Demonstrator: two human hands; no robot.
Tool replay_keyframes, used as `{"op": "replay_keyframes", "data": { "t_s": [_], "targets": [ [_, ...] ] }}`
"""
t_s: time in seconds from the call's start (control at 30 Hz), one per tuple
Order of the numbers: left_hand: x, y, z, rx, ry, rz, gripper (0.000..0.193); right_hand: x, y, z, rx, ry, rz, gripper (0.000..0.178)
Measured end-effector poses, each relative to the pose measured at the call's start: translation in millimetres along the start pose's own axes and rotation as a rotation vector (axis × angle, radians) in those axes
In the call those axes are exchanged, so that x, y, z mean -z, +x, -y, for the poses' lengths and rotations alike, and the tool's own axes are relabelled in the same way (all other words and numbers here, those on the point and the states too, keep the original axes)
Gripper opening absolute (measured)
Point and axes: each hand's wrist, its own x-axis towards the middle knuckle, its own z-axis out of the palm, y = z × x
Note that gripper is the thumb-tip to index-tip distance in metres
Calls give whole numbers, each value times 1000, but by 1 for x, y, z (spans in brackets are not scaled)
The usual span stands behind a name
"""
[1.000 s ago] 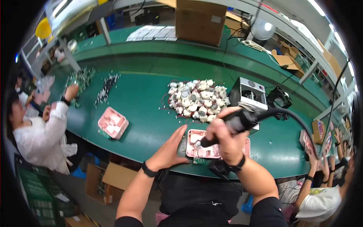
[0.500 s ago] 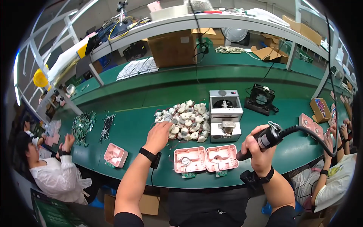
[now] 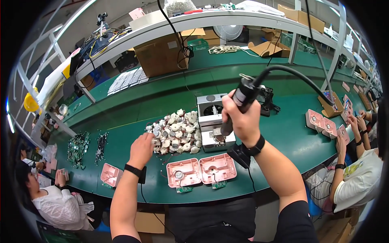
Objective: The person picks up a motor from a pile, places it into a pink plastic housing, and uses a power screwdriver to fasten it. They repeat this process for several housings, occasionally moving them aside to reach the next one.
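The left hand is at the left edge of the pile of white motors, fingers bent; I cannot tell whether it grips one. The right hand is wrapped around a black power screwdriver, tip down in front of the metal box; contact cannot be told. Its cord arches off to the right.

Two open pink shells sit edge to edge near the front rim of the green table, each with a green circuit board at its near side. The metal box stands just beside the pile's right edge. Open tabletop stretches right from the shells toward more pink shells, and a narrower strip separates them from a lone pink tray on the left.
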Motion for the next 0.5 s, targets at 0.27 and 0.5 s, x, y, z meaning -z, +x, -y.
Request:
{"op": "replay_keyframes", "data": {
  "t_s": [0.27,0.5],
  "targets": [
    [40,-49,-8,450,-1278,-39,36,-8,-4,-18,-156,-132,52,18],
    [56,-74,-77,481,-1847,50,36,17,-54,23,-197,55,42,15]
  ]
}}
